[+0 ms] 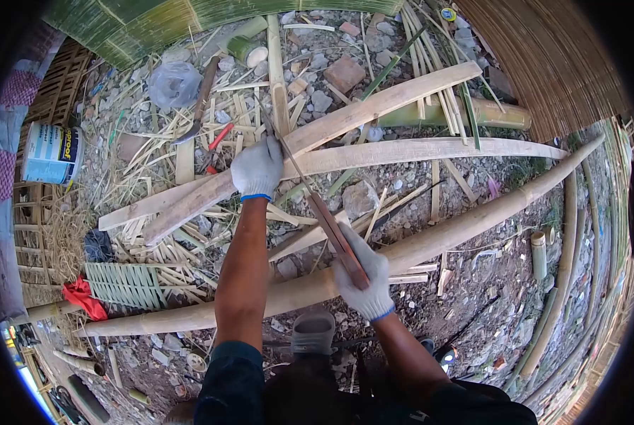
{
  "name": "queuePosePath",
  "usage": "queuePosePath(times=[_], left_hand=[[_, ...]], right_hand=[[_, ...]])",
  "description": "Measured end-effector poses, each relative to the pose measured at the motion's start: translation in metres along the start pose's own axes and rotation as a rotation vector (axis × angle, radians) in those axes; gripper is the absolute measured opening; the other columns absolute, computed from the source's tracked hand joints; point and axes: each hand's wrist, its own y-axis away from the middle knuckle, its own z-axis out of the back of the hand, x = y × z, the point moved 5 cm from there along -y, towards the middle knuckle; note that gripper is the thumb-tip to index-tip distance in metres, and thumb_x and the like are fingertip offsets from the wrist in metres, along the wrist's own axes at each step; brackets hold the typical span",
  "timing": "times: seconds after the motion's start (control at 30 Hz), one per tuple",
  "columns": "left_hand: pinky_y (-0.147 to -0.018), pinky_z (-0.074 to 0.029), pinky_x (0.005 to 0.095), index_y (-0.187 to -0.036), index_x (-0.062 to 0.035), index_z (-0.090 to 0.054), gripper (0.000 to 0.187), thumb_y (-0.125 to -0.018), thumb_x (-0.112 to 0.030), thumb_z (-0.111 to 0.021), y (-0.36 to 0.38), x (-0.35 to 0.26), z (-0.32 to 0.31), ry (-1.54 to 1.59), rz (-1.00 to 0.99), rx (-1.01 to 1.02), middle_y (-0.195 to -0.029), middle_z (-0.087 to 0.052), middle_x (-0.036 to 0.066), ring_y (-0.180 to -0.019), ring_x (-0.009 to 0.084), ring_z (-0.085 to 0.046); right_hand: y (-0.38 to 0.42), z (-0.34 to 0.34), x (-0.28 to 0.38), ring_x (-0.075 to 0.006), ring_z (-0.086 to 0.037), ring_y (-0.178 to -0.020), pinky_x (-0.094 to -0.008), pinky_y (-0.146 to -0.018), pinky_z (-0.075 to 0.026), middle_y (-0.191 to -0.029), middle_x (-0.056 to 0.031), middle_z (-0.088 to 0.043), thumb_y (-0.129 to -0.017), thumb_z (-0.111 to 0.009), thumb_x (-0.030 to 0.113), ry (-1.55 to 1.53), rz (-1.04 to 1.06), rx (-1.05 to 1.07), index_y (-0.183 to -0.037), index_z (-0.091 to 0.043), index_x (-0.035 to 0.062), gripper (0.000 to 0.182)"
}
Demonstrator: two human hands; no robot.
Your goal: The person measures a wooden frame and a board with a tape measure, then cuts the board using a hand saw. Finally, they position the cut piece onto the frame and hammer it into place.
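My left hand (257, 167), in a white glove with a blue cuff, is closed over a pale wooden plank (388, 99); its fingertips are partly hidden. My right hand (363, 275), gloved alike, grips the long brown wooden handle (337, 237) of a knife. The knife's thin blade (294, 163) slants up and left, crossing the planks close beside my left fingers. A second, slightly curved plank (416, 151) lies just below the first. Beneath my right hand runs a long bamboo pole (466, 224).
Split bamboo strips (172, 152) and stones litter the ground. Another wooden-handled blade (205, 92) and a red-handled tool (221, 136) lie up left. A paint bucket (51, 152) stands at the left. A green bamboo piece (245, 51) and a woven bamboo panel (122, 285) lie around.
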Motion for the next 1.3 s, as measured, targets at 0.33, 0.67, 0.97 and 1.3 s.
queuePosePath(times=[0.33, 0.67, 0.97, 1.3], left_hand=[[-0.068, -0.06, 0.0551, -0.087, -0.0106, -0.077, 0.045, -0.107, -0.036, -0.046, -0.001, -0.007, 0.013, -0.007, 0.013, 0.038, -0.082, -0.075, 0.02, -0.074, 0.043, -0.074], [-0.066, -0.06, 0.0532, -0.082, -0.0083, -0.076, 0.048, -0.107, -0.037, -0.047, -0.002, -0.003, 0.007, -0.019, -0.006, 0.029, -0.08, -0.075, 0.02, -0.071, 0.0416, -0.074], [-0.066, -0.06, 0.0534, -0.082, -0.0096, -0.077, 0.047, -0.107, -0.036, -0.047, 0.001, -0.001, 0.004, 0.019, -0.017, -0.002, -0.081, -0.075, 0.019, -0.071, 0.0417, -0.074], [-0.066, -0.059, 0.0544, -0.079, -0.009, -0.076, 0.05, -0.107, -0.039, -0.048, 0.0, -0.001, 0.004, 0.027, 0.005, -0.018, -0.076, -0.073, 0.02, -0.069, 0.0432, -0.073]], right_hand=[[0.037, -0.005, -0.033, -0.0407, -0.077, -0.089, -0.0436, -0.077, -0.062, -0.105, -0.026, -0.075, -0.089, -0.072, 0.009, -0.047, -0.014, -0.016, -0.152, -0.056, 0.0045, 0.065], [-0.035, -0.02, 0.001, -0.046, -0.074, -0.087, -0.0469, -0.076, -0.061, -0.102, -0.0263, -0.074, -0.088, -0.069, 0.008, -0.041, 0.054, -0.018, -0.152, -0.055, 0.0038, 0.065], [-0.075, -0.044, 0.001, -0.0386, -0.078, -0.1, -0.0393, -0.087, -0.059, -0.113, -0.026, -0.075, -0.088, -0.07, 0.008, -0.099, -0.029, 0.029, -0.149, -0.058, -0.0006, 0.063], [-0.019, -0.01, 0.0, -0.0428, -0.075, -0.105, -0.043, -0.089, -0.06, -0.116, -0.0285, -0.074, -0.089, -0.07, 0.008, -0.046, -0.039, -0.015, -0.148, -0.058, -0.0002, 0.061]])
